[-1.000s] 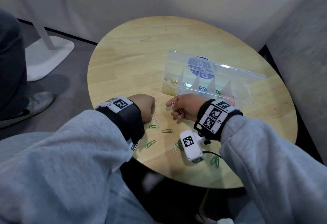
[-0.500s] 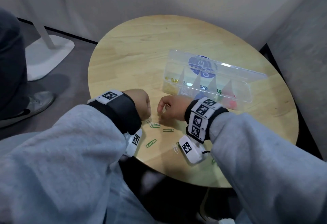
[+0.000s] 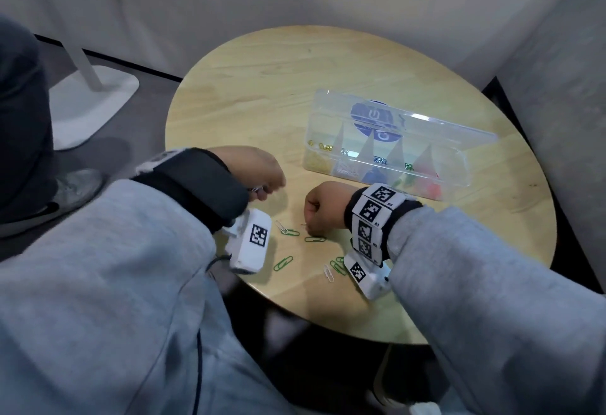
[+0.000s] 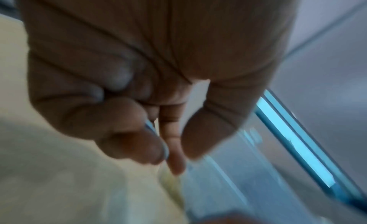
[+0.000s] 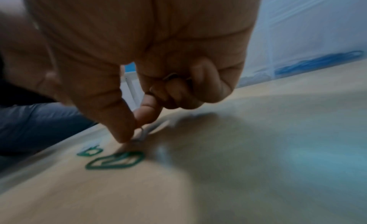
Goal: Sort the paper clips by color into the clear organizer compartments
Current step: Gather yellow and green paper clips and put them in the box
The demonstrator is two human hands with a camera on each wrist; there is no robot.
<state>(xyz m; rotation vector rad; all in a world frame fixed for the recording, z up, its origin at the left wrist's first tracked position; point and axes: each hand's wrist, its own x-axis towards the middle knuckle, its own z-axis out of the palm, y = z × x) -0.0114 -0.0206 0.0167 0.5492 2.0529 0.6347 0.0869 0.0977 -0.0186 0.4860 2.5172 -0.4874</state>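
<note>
The clear organizer [image 3: 457, 170] lies open on the round wooden table [image 3: 262, 86], with yellow, white, blue, green and red clips in separate compartments. My right hand [image 3: 319, 211] reaches down to the tabletop in front of it. Its thumb and index finger pinch a white paper clip [image 5: 142, 133], and its other curled fingers hold more pale clips [image 5: 171, 76]. Green clips [image 5: 115, 160] lie just below those fingertips. My left hand [image 3: 262, 181] hovers to the left with curled fingers around a pale clip [image 4: 155, 131]; that view is blurred.
Loose green clips [image 3: 283, 263] and white clips [image 3: 328, 273] lie scattered near the table's front edge between my wrists. A grey wall stands close on the right. A white stand base [image 3: 88, 103] and another person's shoe [image 3: 75, 185] are on the floor at the left.
My right hand has moved left from the organizer and down to the tabletop, where it now pinches a white clip. My left hand has stayed near its place and turned at the wrist.
</note>
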